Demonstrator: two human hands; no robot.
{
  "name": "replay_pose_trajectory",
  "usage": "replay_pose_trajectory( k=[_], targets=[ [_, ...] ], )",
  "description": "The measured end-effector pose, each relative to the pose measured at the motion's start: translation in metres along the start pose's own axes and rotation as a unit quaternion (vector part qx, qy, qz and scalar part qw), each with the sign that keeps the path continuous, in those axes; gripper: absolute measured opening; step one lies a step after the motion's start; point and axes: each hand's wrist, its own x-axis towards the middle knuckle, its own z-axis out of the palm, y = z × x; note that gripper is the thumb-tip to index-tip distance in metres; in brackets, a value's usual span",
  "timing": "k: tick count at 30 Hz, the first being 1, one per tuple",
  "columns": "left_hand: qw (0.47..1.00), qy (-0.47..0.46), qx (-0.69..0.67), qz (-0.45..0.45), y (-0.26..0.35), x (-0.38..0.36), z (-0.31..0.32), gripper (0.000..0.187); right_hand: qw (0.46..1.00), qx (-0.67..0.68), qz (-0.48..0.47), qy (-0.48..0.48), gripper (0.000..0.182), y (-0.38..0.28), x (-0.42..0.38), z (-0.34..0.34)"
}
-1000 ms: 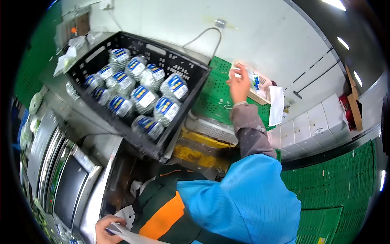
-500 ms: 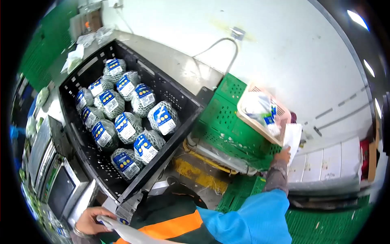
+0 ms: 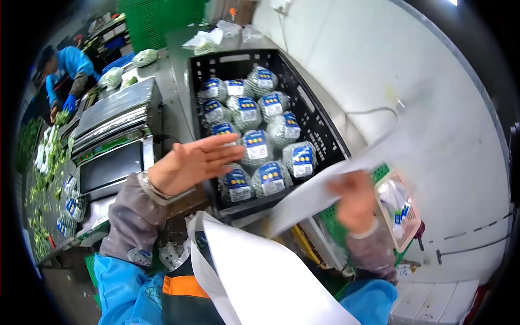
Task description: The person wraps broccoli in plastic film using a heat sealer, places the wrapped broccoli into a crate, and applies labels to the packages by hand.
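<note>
My left hand (image 3: 197, 162) is stretched out flat, fingers together and nothing in the palm, above the near left side of a black crate (image 3: 319, 132). The crate holds several round packs (image 3: 257, 146) in white foam net with blue and white labels. My right hand (image 3: 355, 200), smeared by motion, grips a white paper sheet (image 3: 309, 195) that hangs over the crate's near right corner. A larger white sheet (image 3: 265, 271) stands in front of my apron (image 3: 184, 287); what supports it is hidden.
A pink basket (image 3: 413, 230) with plastic packets is at the right, by the wall. Left stands a wrapping machine (image 3: 111, 162), with more netted packs (image 3: 73, 206) near it. Another person (image 3: 70, 70) in blue works at the far left among greens. White boxes (image 3: 433, 303) are lower right.
My left hand has let go of the white sheet and risen to the crate. My right hand has brought a paper sheet from beside the pink basket toward the crate. The view has turned left.
</note>
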Motion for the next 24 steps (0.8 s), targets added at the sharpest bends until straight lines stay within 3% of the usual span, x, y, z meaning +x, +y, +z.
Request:
replay_pose_trajectory(
  k=[1,2,3,4,5,7,8,9,11,12,13,15,16,17,18,19,20,21,23,24],
  targets=[
    [0.999,-0.018,-0.029,0.021,0.002,-0.006,0.002,0.091,0.99,0.104,-0.094,-0.011,0.033,-0.02,0.021,0.016],
    [0.996,0.043,-0.07,0.027,0.004,-0.019,0.011,0.085,0.975,0.106,-0.186,-0.058,0.031,-0.036,0.036,0.026],
    [0.988,0.104,-0.112,0.031,0.006,-0.035,0.018,0.08,0.963,0.129,-0.199,-0.131,0.025,-0.052,0.046,0.033],
    [0.974,0.215,-0.062,0.038,0.013,-0.05,0.016,0.071,0.956,0.127,-0.22,-0.145,0.02,-0.061,0.054,0.039],
    [0.98,0.193,0.022,0.039,-0.007,-0.07,-0.026,0.073,0.949,0.125,-0.239,-0.16,0.015,-0.068,0.06,0.045],
    [0.978,0.06,-0.088,0.177,0.002,-0.082,-0.017,0.089,0.951,0.104,-0.228,-0.182,0.007,-0.077,0.071,0.055],
    [0.968,0.038,-0.183,0.169,0.004,-0.092,-0.018,0.103,0.948,0.097,-0.239,-0.185,0.007,-0.081,0.075,0.06],
    [0.967,0.039,-0.169,0.187,0.009,-0.1,-0.014,0.101,0.946,0.088,-0.249,-0.189,0.007,-0.086,0.079,0.065],
    [0.972,0.182,-0.045,0.141,0.024,-0.105,-0.005,0.088,0.933,0.093,-0.262,-0.23,0.009,-0.107,0.083,0.075],
    [0.957,0.263,0.024,0.118,0.03,-0.109,-0.005,0.07,0.925,0.095,-0.269,-0.251,0.01,-0.116,0.086,0.078],
    [0.939,0.323,0.022,0.118,0.032,-0.111,-0.005,0.054,0.908,0.174,-0.253,-0.284,0.013,-0.122,0.092,0.078],
    [0.913,0.376,0.058,0.147,0.034,-0.129,-0.011,0.04,0.854,0.325,-0.215,-0.345,0.019,-0.131,0.113,0.075],
    [0.891,0.412,0.107,0.155,0.037,-0.143,-0.018,0.034,0.834,0.404,-0.174,-0.332,0.031,-0.124,0.124,0.077],
    [0.894,0.404,0.108,0.163,0.044,-0.156,-0.018,0.033,0.824,0.475,-0.013,-0.309,0.03,-0.116,0.138,0.063],
    [0.901,0.392,0.092,0.163,0.049,-0.169,-0.019,0.032,0.85,0.495,0.073,-0.165,0.04,-0.106,0.142,0.068],
    [0.908,0.379,0.076,0.165,0.052,-0.179,-0.019,0.032,0.841,0.524,0.112,-0.076,0.052,-0.092,0.154,0.081],
    [0.906,0.382,0.081,0.163,0.053,-0.186,-0.019,0.032,0.85,0.503,0.139,-0.075,0.059,-0.088,0.165,0.092],
    [0.904,0.389,0.086,0.157,0.054,-0.191,-0.019,0.032,0.75,0.623,0.186,-0.121,0.059,-0.087,0.174,0.109],
    [0.899,0.4,0.101,0.145,0.056,-0.198,-0.02,0.032,0.634,0.715,0.255,-0.15,0.061,-0.097,0.182,0.138],
    [0.897,0.403,0.106,0.146,0.057,-0.201,-0.019,0.032,0.653,0.711,0.218,-0.142,0.063,-0.104,0.189,0.14]
  ],
)
